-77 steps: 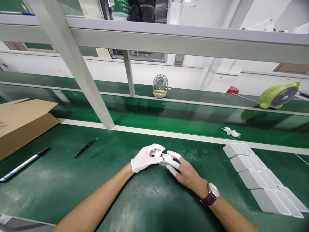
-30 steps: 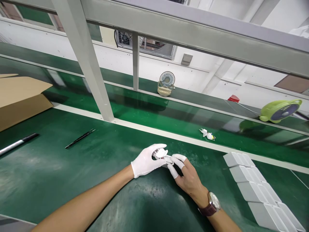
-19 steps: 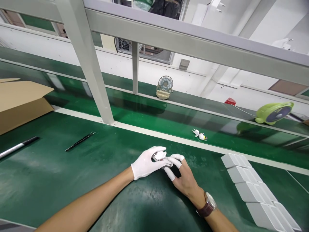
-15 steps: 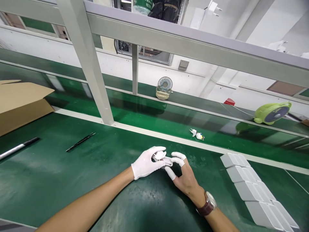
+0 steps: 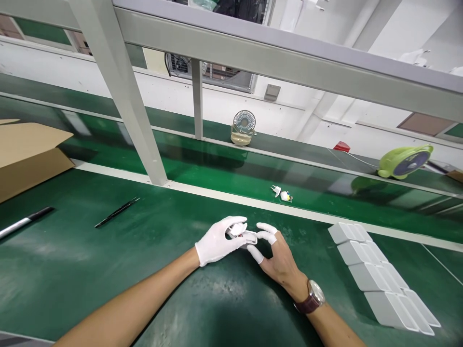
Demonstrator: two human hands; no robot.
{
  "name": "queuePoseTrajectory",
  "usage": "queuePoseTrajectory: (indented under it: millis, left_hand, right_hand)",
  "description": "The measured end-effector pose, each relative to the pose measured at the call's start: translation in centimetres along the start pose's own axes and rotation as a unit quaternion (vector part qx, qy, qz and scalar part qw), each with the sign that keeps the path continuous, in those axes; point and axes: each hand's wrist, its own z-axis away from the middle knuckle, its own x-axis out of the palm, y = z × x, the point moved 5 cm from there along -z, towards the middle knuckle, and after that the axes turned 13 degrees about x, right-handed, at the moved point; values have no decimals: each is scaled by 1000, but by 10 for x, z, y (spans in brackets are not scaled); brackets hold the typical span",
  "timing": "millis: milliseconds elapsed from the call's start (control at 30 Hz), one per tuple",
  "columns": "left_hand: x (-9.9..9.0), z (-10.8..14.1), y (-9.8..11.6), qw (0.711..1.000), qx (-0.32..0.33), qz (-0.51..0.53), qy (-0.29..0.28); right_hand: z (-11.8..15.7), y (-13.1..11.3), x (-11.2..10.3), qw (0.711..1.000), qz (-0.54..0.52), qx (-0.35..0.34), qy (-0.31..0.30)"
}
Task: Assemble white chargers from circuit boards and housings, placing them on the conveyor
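My left hand (image 5: 216,242), in a white glove, is closed around a white plastic charger housing (image 5: 249,237). Its thumb lies along the near side, and a small white plug piece (image 5: 238,229) sits at the end by the palm. White finger covers are on the thumb and two fingers of my right hand (image 5: 277,258). Those fingertips pinch the housing's right end. Reddish detail shows inside the housing, too small to make out. Beyond my hands, a loose two-pin plug piece (image 5: 276,191) and a white part with coloured components (image 5: 286,196) lie on the green belt.
Black tweezers (image 5: 116,213) and a silver-and-black rod-like tool (image 5: 27,222) lie left on the green bench (image 5: 108,270). A cardboard box (image 5: 32,164) stands far left. White divided trays (image 5: 376,277) line the right. A grey post (image 5: 121,96) rises from the bench's back edge.
The plug piece and the part with coloured components have shifted left along the belt. My view has moved slightly. Both hands keep nearly the same hold on the housing.
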Motion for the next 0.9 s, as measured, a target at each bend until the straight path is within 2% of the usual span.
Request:
queuePoseTrajectory:
  millis: [200,433,700,800,900]
  left_hand:
    - [0,0,0,1000,1,4,-5]
    - [1,-2,1,1000,-16,-17,0]
    - [3,-1,-3,1000,-4,0,-1]
    - [4,-1,-4,1000,-5,-6,-10]
    - [9,2,-4,999,0,-31,-21]
  right_hand:
    - [2,-3,4,998,5,-53,-19]
    - [3,4,0,999,-31,-29,-12]
    - [2,2,1,999,6,-44,-19]
    - [2,2,-1,998,23,-58,-2]
    - [2,2,-4,997,28,-73,-13]
